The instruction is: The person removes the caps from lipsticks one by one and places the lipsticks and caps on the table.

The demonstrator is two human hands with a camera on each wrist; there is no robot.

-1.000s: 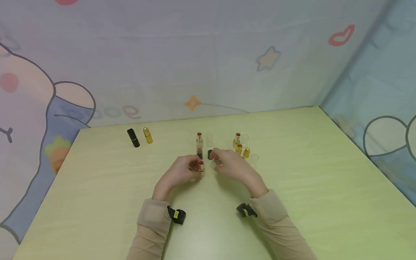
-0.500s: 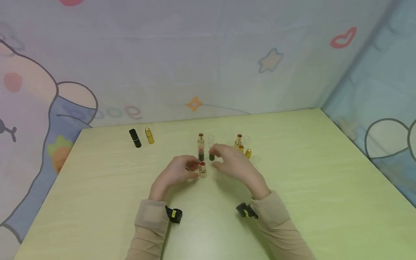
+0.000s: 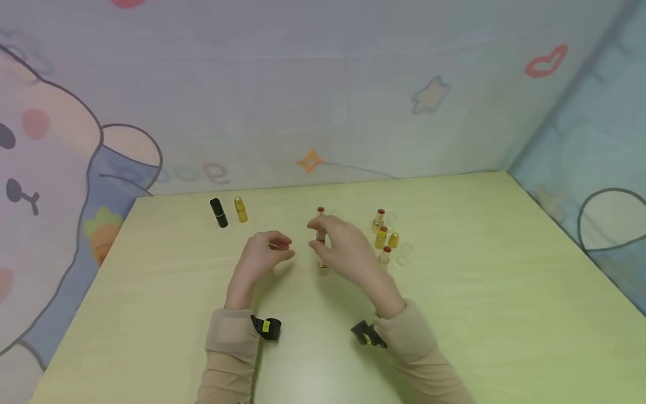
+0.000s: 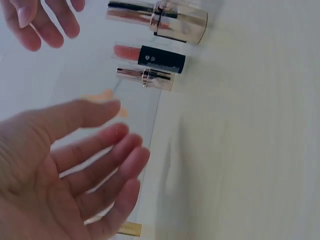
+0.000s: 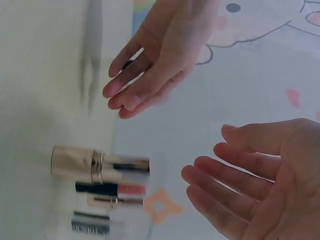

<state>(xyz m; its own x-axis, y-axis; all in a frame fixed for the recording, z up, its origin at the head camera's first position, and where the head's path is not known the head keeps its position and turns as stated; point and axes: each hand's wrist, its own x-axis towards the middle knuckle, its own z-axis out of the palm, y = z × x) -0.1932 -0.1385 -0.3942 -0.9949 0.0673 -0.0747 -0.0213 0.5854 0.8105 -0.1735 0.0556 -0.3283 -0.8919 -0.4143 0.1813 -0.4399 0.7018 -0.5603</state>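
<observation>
My left hand (image 3: 262, 255) hovers left of a column of uncapped lipsticks, its fingers loosely bent and holding nothing. My right hand (image 3: 348, 249) is raised before that column with thumb and fingers apart, also holding nothing. In the left wrist view the column shows a near gold lipstick (image 4: 182, 22), a black lipstick (image 4: 161, 59) with a pink bullet, and a far gold lipstick (image 4: 159, 79). They stand upright on the table. A black cap (image 5: 90, 225) shows beside them in the right wrist view. In the head view my right hand partly hides the column and its caps.
Right of my right hand stand three uncapped red lipsticks, the middle one yellow-gold (image 3: 381, 238). Beside them are a gold cap (image 3: 393, 240) and clear caps (image 3: 406, 248). A closed black lipstick (image 3: 219, 213) and a gold bullet-shaped lipstick (image 3: 241, 210) stand at the back left.
My left hand has drawn back leftward from the near gold lipstick. My right hand has moved left and up from beside the black cap, uncovering the nearest lipstick of the right group.
</observation>
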